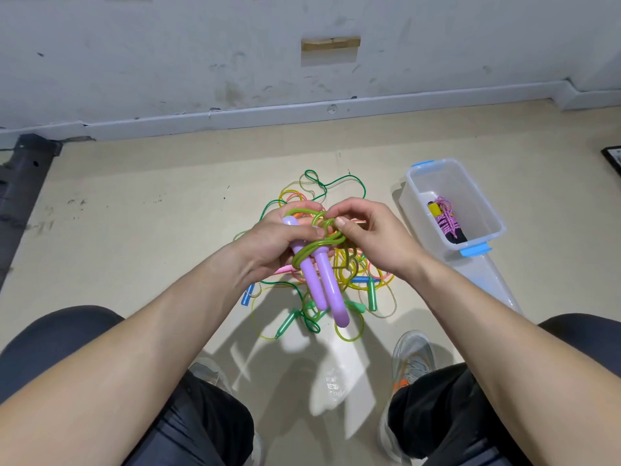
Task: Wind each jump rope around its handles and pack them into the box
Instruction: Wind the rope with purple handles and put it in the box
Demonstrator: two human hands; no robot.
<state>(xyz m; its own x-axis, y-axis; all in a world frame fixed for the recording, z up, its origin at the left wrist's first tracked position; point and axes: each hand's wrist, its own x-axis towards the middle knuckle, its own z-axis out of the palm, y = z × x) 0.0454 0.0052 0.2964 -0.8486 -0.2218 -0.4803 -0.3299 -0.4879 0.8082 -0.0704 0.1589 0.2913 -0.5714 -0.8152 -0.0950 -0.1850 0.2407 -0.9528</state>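
Scuffed white wall (pixel 168 45) at the back, with a grey baseboard and a bare wooden patch (pixel 331 43) set into it. Below, a beige floor (pixel 134 196), marked and dusty. Knees in black fabric at both lower corners, grey sneakers (pixel 413 351) on the floor between them.

Held up over the middle of the floor: two lilac jump-rope handles (pixel 332 297), side by side, thick rounded ends toward the camera. Gripped near their narrow tops by the left hand (pixel 279 237), fingers curled round both, thumb laid across the front. Wound in several turns about the upper part of the handles, a translucent green rope (pixel 331 242), loose loops bunched above the grip. Pinched between thumb and forefinger of the right hand (pixel 366 233), one of those loops, just beside the left thumb; other right fingers curled over behind.

Directly beneath the hands, on the floor, a tangled heap of jump ropes (pixel 349 264): yellow, green, pink and orange cords, with a blue handle (pixel 246 296) and a green handle (pixel 286 325) poking out at the near edge.

Right of the heap, near but not touching, a clear plastic box (pixel 413 183) with blue latches, open on top. Inside, in the near half, one wound bundle (pixel 447 220): pink cord round handles showing yellow and black. Flat on the floor at the box's near end, a clear lid (pixel 484 280). Far left, a dark metal frame (pixel 23 176) by the baseboard.
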